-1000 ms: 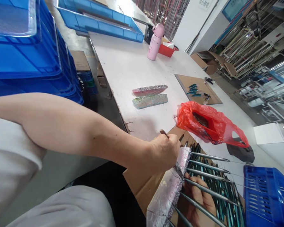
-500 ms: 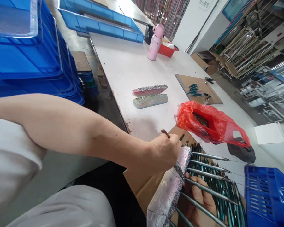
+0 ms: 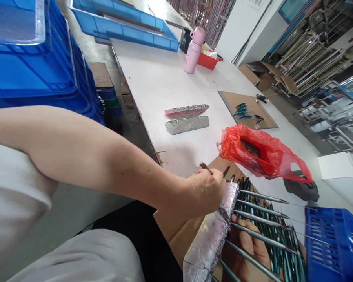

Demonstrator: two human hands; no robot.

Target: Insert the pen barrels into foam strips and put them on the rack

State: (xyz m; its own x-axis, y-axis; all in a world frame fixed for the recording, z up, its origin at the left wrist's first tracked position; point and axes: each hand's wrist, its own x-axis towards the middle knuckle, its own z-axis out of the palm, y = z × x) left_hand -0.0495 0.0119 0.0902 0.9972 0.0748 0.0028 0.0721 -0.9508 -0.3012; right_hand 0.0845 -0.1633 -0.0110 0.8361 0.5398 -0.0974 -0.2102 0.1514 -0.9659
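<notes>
Your left hand (image 3: 207, 192) is gripping a thin-handled tool (image 3: 205, 167), seemingly working along the shiny strip (image 3: 207, 237) beneath it. Your right hand (image 3: 254, 247) is resting among the strip's rods (image 3: 264, 197), its pinch unclear; the next move calls for steadiness. Slim teal pieces (image 3: 286, 267) are lying just beyond.

Open at twelve, spiky at four

From the left hand (image 3: 207, 192), there's a passage at twelve o'clock over the white tabletop (image 3: 153, 86), between two glittery blocks (image 3: 187, 125) and the red bag (image 3: 233, 147) crowding two. Toward four, slim rods (image 3: 261, 219) bar the right hand (image 3: 254, 250), a blue basket (image 3: 338, 235) standing beyond.
</notes>
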